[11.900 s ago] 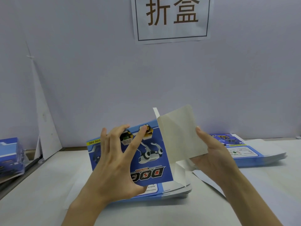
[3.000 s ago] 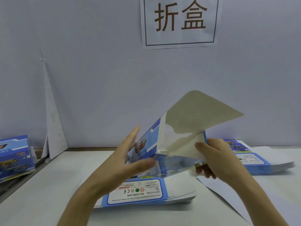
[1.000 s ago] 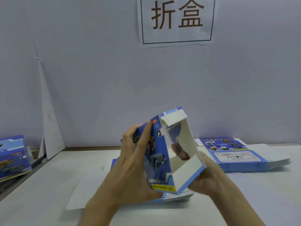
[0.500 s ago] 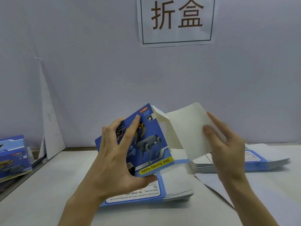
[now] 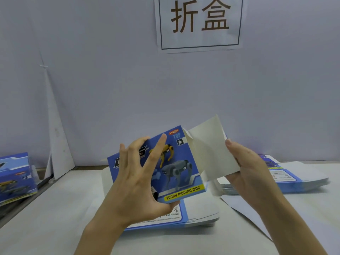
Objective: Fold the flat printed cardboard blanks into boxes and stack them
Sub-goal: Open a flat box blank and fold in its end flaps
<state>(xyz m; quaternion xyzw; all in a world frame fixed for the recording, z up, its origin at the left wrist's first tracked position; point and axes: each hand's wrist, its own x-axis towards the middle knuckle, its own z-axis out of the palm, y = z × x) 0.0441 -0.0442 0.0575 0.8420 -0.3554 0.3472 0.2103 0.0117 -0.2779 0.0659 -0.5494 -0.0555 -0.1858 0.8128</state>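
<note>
The left hand (image 5: pixel 136 181) grips the half-formed box (image 5: pixel 176 162), held above the tabletop (image 5: pixel 55 218). Its fingers are spread over the printed front and its thumb is hooked under the lower edge. The right hand (image 5: pixel 252 173) holds the outer edge of the open end flap (image 5: pixel 211 148), which stands out to the right.

The step appears to be closing that end. To do it well, the left hand should keep the sleeve square so the opening does not collapse into a diamond. The right hand should bend the flap firmly along its score, then feed the tuck tab in without buckling it. Thin card like this creases readily, so pressure belongs on the fold line, not mid-panel.

The box front is glossy blue with two robot dogs and a yellow strip. The flap's inner face is plain, matte, off-white board.

Directly below lies a pile of flat blanks (image 5: pixel 198 214), thin sheets with layered edges. A second pile of blanks (image 5: pixel 294 179) sits farther right. Folded boxes (image 5: pixel 14 177) rest at the far left edge. On the wall hangs a paper sign (image 5: pixel 200 23).
</note>
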